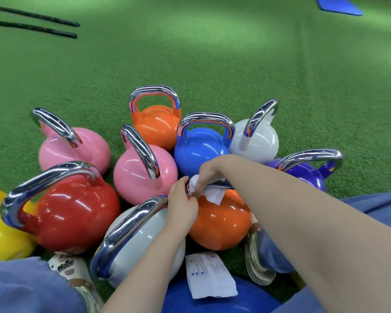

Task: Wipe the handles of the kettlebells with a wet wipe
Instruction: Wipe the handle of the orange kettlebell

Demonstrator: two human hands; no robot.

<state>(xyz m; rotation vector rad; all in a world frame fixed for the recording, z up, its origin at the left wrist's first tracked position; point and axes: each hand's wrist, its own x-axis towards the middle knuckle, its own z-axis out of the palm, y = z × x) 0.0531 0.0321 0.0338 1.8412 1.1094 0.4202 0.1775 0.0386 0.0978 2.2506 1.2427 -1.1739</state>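
While I watch: right hand (pixel 209 177) grips wet wipe (pixel 215 194) on near orange kettlebell (pixel 221 220) handle | left hand (pixel 182 199) pinches wipe's edge.

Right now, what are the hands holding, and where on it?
The right hand holds a white wet wipe wrapped over the near orange kettlebell's handle. The left hand pinches the wipe's left end.
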